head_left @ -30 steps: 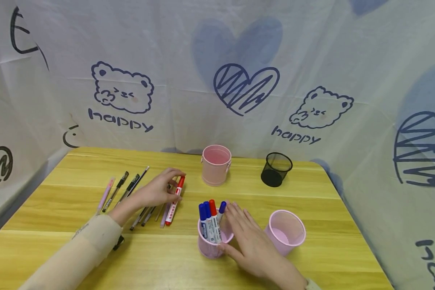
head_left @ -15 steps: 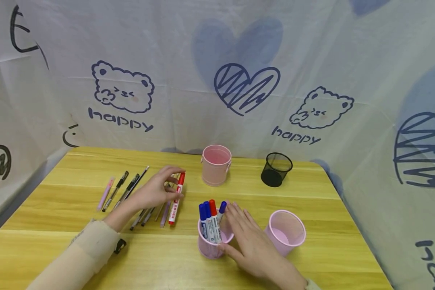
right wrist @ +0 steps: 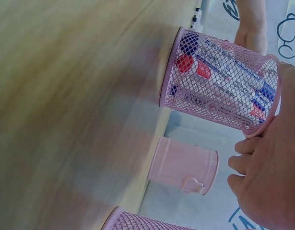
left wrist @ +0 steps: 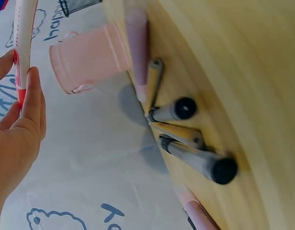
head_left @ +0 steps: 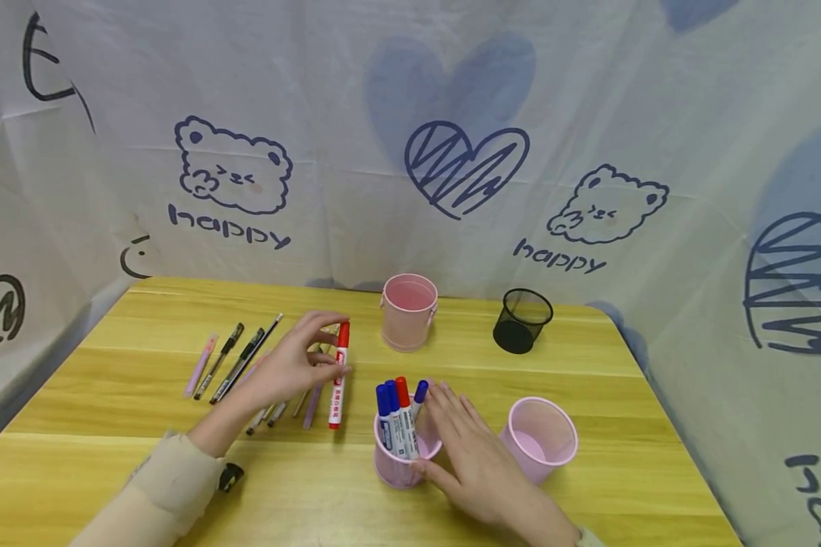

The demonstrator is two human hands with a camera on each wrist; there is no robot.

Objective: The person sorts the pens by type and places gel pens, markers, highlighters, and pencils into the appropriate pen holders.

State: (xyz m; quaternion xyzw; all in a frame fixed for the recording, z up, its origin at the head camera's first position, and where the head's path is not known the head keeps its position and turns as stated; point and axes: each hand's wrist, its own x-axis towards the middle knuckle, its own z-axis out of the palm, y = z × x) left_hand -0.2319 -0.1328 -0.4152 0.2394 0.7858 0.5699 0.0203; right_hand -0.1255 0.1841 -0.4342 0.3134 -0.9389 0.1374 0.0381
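My left hand (head_left: 301,361) pinches a red-capped whiteboard marker (head_left: 338,380) between thumb and fingers, almost upright. In the left wrist view the marker (left wrist: 25,48) is raised off the table. My right hand (head_left: 482,456) rests against the right side of a pink mesh pen holder (head_left: 398,472), thumb at its near rim and straight fingers by its far rim. Blue- and red-capped markers (head_left: 398,418) stand inside this holder. In the right wrist view the holder (right wrist: 214,81) stands on the table with the right hand (right wrist: 277,158) at its rim.
A second pink mesh holder (head_left: 537,441) stands right of the right hand. Behind are a pink bucket (head_left: 409,313) and a black mesh holder (head_left: 522,320). Several pens (head_left: 236,361) lie at the left, some under the left hand. A black object (head_left: 230,477) lies near the left sleeve.
The left hand has shifted slightly and turned the red-capped marker from a slant toward upright, a little to the right. The right hand and the pen holder have stayed in place.
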